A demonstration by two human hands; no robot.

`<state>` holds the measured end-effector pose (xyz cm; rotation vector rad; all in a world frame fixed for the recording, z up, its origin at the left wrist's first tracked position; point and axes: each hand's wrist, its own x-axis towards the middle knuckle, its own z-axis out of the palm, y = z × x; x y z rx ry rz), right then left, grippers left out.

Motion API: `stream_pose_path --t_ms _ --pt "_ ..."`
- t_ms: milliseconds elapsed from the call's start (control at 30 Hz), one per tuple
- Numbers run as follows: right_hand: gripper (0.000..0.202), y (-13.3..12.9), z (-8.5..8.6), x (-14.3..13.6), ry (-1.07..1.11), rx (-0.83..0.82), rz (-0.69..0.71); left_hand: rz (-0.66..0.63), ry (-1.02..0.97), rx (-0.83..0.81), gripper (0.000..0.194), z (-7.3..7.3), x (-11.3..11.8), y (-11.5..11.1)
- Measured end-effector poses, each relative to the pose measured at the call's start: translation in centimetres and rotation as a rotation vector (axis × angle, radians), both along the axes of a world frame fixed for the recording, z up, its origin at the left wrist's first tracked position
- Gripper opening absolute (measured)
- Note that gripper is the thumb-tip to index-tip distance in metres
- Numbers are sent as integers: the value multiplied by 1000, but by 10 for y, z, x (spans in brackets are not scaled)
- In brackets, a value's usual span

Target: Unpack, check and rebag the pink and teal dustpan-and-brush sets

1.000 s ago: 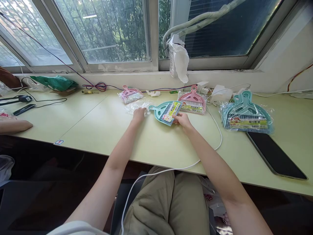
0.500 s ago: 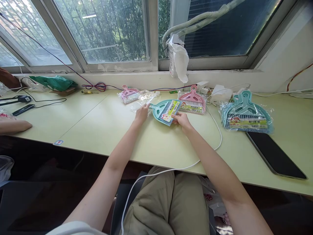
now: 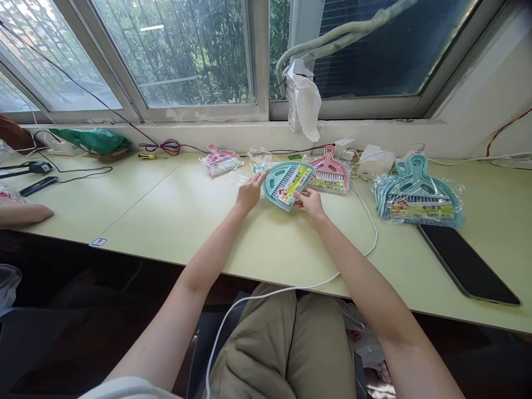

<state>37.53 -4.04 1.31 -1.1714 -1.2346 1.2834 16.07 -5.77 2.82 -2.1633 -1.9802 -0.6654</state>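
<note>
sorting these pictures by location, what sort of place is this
Probably a small workroom, perhaps a shared office: a long table runs below windows, the right hand holds a teal dustpan-and-brush set with bagged sets nearby, and another person's arm is at the far left.

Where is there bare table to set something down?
Bare tabletop lies between the table seam and the left hand, and between the white cable and phone. It is crowded along the back, with pink sets and the teal stack, and around the teal dustpan in the right hand.
</note>
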Motion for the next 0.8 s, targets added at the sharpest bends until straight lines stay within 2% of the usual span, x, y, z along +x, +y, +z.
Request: stream_pose_path --t_ms 200,367,467,533,600,667,733,800 --pt "15 -1 1 -1 15 11 78 34 9 5 69 8 2 -6" --pt "20 0 -1 -1 34 17 13 -89 -59 49 66 5 3 -7" --pt "24 0 -2 0 86 32 -35 -146 -137 168 60 4 5 -6" --pt "25 0 -1 1 138 47 -54 -49 -261 320 59 5 4 -5" --pt "26 -1 1 1 183 61 -65 151 -458 489 66 6 -1 -2" --pt "28 -1 2 0 209 68 -73 366 -694 587 79 8 -9 2" --pt "30 -1 3 0 220 75 -69 509 -956 552 86 7 -18 9" --pt "31 -1 3 -1 210 80 -57 499 -1250 371 81 4 -26 16"
